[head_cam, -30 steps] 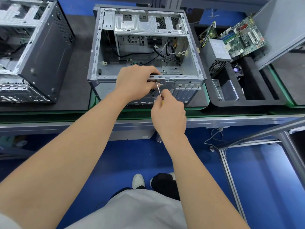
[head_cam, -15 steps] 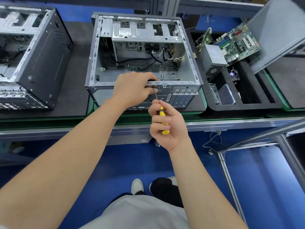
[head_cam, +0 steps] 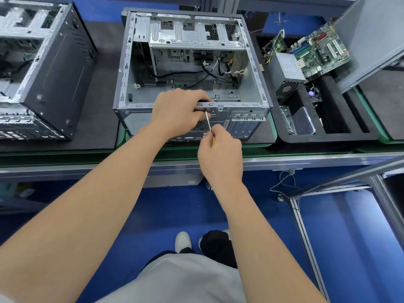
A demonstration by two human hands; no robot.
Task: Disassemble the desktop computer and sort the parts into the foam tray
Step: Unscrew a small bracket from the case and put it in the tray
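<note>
Bracing the open computer case [head_cam: 251, 88] on the worktop [head_cam: 102, 106], the left hand [head_cam: 177, 114] wraps its grip over the near rim so the right hand [head_cam: 220, 154], pinching a screwdriver [head_cam: 208, 121], can work a rear screw; the foam tray [head_cam: 328, 136] sits just beside.

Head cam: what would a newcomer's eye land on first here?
Centre of the bench: the gutted computer case, side panel off, loose cables inside. At its near edge the left hand grips the frame rail while the right hand holds a screwdriver whose shaft points up at that rail. To the right, the black foam tray already holds a motherboard and a power supply.
</note>
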